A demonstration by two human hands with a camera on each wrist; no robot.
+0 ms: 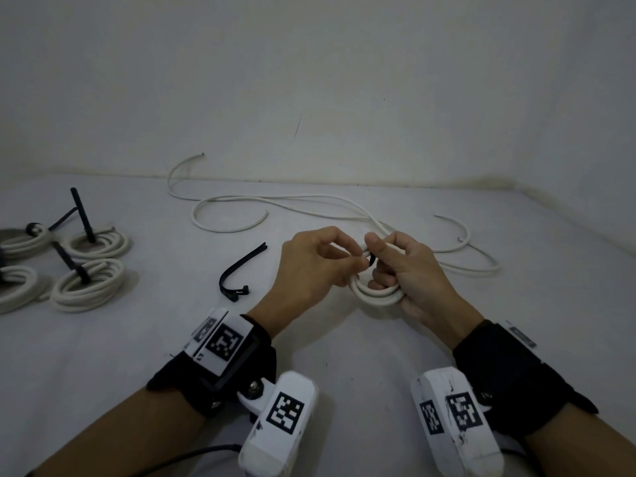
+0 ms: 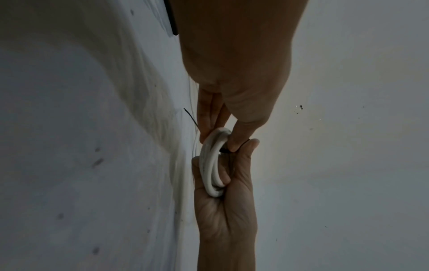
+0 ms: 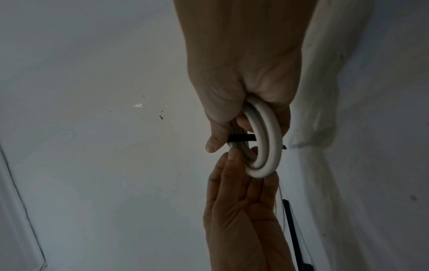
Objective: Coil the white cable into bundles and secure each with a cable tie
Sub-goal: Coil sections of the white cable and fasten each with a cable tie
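Note:
A small coil of white cable is held above the table between both hands. My right hand grips the coil, fingers curled through its middle and thumb on top. A black cable tie crosses the coil's upper strands, shown clearly in the right wrist view as a band. My left hand pinches the tie against the coil with thumb and fingers. From the coil, loose white cable trails away to the right and back across the table.
Several finished coils with black ties lie at the far left. Spare black cable ties lie left of my hands. More loose cable curls near the wall at the back. The table is white.

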